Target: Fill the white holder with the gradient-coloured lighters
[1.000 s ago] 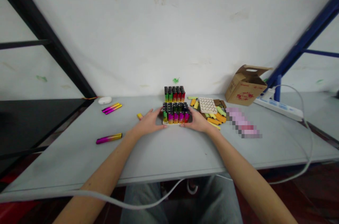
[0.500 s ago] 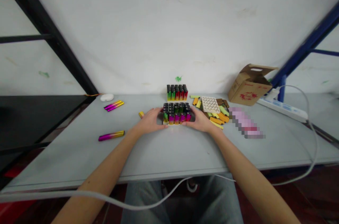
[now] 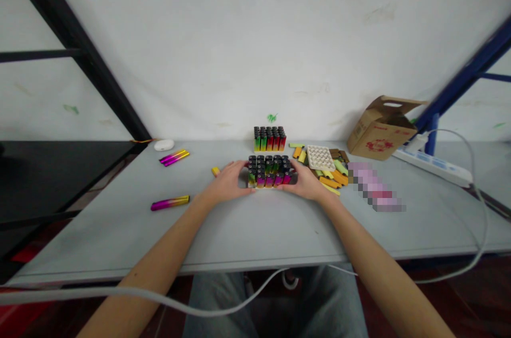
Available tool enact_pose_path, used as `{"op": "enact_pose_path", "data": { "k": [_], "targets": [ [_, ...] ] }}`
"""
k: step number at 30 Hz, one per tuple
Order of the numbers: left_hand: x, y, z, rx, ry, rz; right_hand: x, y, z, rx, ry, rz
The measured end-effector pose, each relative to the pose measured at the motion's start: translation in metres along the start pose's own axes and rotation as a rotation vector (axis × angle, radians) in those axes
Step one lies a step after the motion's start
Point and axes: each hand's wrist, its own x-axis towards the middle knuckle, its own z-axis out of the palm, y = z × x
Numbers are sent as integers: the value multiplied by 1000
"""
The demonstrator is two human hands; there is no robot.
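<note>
A block of colourful lighters with black tops (image 3: 268, 170) stands upright in the middle of the grey table (image 3: 259, 226). My left hand (image 3: 228, 183) grips its left side with the fingers curled round it. My right hand (image 3: 305, 181) holds its right side the same way. A second, smaller block of lighters (image 3: 269, 139) stands behind it near the wall. A white holed tray (image 3: 320, 157) lies to the right on a heap of loose yellow, orange and green lighters (image 3: 330, 175).
An open cardboard box (image 3: 379, 128) and a white power strip (image 3: 433, 164) sit at the back right. Pink-and-gold sticks (image 3: 170, 202) (image 3: 174, 156), a small white object (image 3: 164, 144) and one loose yellow lighter (image 3: 215, 171) lie at the left. A cable (image 3: 199, 306) hangs along the table's front edge.
Both hands have stayed closed on the front block of lighters. The view has drifted slightly, so everything sits a little further right in the picture.
</note>
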Motion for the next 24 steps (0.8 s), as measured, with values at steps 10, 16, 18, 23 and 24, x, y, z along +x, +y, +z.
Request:
{"op": "enact_pose_path", "data": {
  "k": [10, 16, 18, 23, 24],
  "targets": [
    [2, 5, 2, 35, -2, -20, 1, -7, -2, 0, -41, -25],
    [2, 3, 3, 55, -8, -65, 3, -11, -1, -2, -55, 1],
    [2, 3, 4, 65, -7, -69, 3, -10, -1, 1, -53, 11],
    [3, 4, 4, 75, 16, -68, 5, -1, 5, -22, -21, 22],
    [3, 4, 3, 76, 22, -61, 6, 0, 7, -25, -14, 22]
  ]
}}
